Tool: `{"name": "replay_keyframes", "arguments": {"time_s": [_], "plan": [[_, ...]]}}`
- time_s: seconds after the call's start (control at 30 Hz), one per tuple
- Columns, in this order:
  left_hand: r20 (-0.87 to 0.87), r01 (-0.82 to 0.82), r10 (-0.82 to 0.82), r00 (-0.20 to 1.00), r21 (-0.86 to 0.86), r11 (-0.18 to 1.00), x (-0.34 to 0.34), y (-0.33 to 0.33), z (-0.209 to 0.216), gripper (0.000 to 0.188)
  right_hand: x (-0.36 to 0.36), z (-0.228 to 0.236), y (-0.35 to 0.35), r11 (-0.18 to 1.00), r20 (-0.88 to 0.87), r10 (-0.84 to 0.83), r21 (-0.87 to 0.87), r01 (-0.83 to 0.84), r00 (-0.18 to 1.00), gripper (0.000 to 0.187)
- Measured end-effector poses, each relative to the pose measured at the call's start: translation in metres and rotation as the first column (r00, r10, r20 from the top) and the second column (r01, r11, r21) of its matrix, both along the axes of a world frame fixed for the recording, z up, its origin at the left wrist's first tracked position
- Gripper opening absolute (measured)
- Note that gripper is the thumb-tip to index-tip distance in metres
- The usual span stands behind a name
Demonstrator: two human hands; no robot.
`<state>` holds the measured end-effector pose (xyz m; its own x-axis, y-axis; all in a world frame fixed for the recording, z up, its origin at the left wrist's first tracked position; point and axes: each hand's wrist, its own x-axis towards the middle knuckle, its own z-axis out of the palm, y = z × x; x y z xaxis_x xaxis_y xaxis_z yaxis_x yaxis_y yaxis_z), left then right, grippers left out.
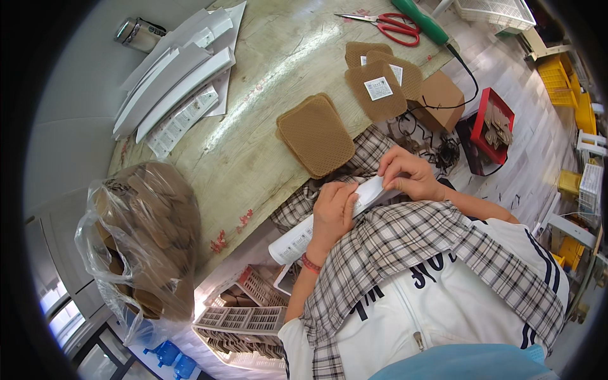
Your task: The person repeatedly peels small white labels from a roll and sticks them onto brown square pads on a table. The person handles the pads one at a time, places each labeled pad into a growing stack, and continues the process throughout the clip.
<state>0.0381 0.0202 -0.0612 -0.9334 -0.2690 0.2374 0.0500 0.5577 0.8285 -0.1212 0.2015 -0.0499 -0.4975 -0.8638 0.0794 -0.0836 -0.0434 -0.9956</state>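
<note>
A curled white sheet of printed labels (292,244) lies across my lap, under the table's near edge. My left hand (334,211) is closed on the sheet's middle, thumb and fingers pinching it. At the sheet's right end, my right hand (407,173) pinches with bent fingers; whether a single label is between the fingertips is too small to tell. Just beyond my hands, a stack of brown mesh-textured pads (316,136) rests on the table. To its right, more brown pads (379,98) overlap one another, with white square labels stuck on some.
Sheets of labels (180,76) are piled at the far left of the table (253,82), near a metal-lidded jar (138,34). A clear bag of brown pads (149,240) stands left. Red-handled scissors (398,30), a green corded tool (423,22) and a red box (493,126) are right.
</note>
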Motion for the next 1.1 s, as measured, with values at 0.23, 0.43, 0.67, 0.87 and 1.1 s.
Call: {"name": "replay_keyframes", "arguments": {"time_s": [0.23,0.43,0.67,0.87,1.1], "plan": [[-0.151,-0.202,0.144,0.978,-0.507,0.838,-0.006,0.003,0.006,0.03,-0.039,0.023,-0.047,0.977,0.357,-0.206,0.126,0.172,0.911,0.009],[-0.02,-0.198,0.231,0.973,-0.595,0.779,-0.018,0.004,0.022,0.064,-0.046,0.035,-0.101,0.985,0.248,-0.101,0.159,0.062,0.963,0.009],[0.005,-0.163,0.198,0.98,-0.547,0.821,-0.019,0.002,0.016,0.063,-0.033,0.014,-0.114,0.937,-0.049,-0.287,0.194,0.291,0.957,0.014],[-0.038,-0.184,0.194,0.98,-0.531,0.827,-0.019,0.008,0.015,0.06,-0.025,0.012,-0.106,0.917,-0.163,-0.339,0.161,0.364,0.926,0.014],[-0.111,-0.217,0.186,0.976,-0.484,0.848,-0.016,0.01,0.008,0.066,-0.023,0.013,-0.104,0.916,-0.216,-0.361,0.103,0.389,0.907,0.013]]}}
